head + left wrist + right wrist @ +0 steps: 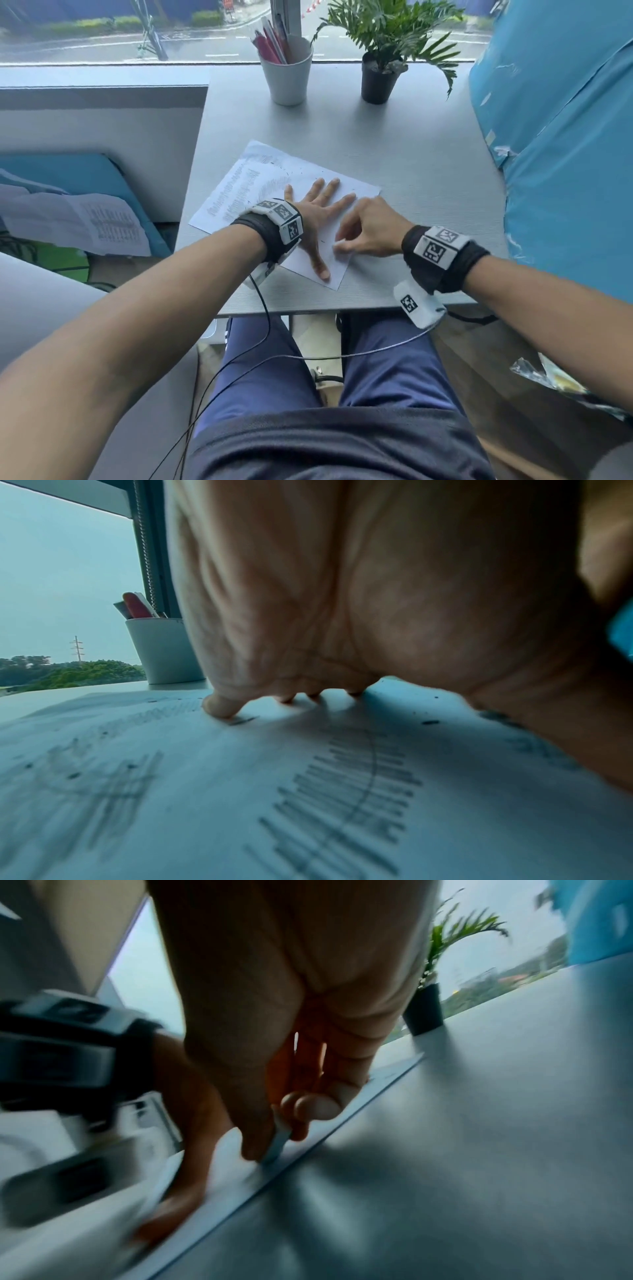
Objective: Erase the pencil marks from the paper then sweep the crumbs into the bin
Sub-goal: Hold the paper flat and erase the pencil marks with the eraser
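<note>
Left hand (317, 219) spread flat pins the white printed paper sheet (239, 192) on the grey bench (411, 154); right hand (371, 228) pinches a small white eraser (339, 247) beside it. Pencil marks (349, 791) remain; crumbs unswept.

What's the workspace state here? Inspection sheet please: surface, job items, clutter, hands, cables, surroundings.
Surface: grey table, by a window.
Job's things: paper lies flat, pencil marks left on its far half; dark crumbs on the sheet; white eraser on its near edge; no bin seen.
Clutter: pen cup, potted plant at the far edge.
Grippers: left hand spread flat on the paper; right hand pinches the eraser.
Cables: wrist cables hang over the lap.
Surroundings: blue wrapped bulk right; printed sheets left.
</note>
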Demonstrator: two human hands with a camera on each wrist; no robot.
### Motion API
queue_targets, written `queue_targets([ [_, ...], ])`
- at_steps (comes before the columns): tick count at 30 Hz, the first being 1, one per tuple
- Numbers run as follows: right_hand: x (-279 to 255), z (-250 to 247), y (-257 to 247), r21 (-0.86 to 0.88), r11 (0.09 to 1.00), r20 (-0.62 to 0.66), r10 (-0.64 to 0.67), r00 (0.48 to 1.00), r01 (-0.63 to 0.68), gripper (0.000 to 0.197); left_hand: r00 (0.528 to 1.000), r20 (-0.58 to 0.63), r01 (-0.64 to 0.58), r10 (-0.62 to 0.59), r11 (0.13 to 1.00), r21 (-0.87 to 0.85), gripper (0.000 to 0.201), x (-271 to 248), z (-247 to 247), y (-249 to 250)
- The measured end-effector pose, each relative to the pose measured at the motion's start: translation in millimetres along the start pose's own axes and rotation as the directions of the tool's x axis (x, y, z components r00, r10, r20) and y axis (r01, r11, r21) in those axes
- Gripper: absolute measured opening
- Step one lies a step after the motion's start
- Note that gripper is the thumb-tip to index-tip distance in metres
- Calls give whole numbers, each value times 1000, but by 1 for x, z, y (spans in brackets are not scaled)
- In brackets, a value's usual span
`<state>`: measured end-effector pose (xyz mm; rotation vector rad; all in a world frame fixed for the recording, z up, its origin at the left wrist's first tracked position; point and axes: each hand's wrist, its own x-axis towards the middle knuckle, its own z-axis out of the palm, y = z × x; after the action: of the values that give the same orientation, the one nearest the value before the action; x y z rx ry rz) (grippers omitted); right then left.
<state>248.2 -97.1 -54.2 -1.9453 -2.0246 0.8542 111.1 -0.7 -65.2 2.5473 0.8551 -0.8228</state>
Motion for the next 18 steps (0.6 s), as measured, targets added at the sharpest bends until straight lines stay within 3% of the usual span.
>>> queue_targets([
  [4, 31, -33, 33, 55, 988, -237, 154, 959, -145, 11, 1000, -8, -9, 8, 1000, -23, 170, -2, -1, -2],
  [6, 25, -22, 26, 48, 993, -223, 116, 968, -108, 10, 1000, -11, -10, 10, 1000, -25, 171, 0, 2, -2],
  [10, 2, 3, 1, -12, 999, -67, -34, 997, 33, 7, 1000, -19, -19, 19, 1000, -15, 174, 5, 5, -3],
  [14, 31, -29, 26, -12, 996, -285, 83, 955, -90, 11, 996, -64, -66, 63, 996, -52, 171, 6, 9, -10],
  [18, 41, -25, 43, -134, 975, -253, 139, 958, -177, 11, 989, -120, -97, 91, 994, -40, 156, 6, 16, -20],
])
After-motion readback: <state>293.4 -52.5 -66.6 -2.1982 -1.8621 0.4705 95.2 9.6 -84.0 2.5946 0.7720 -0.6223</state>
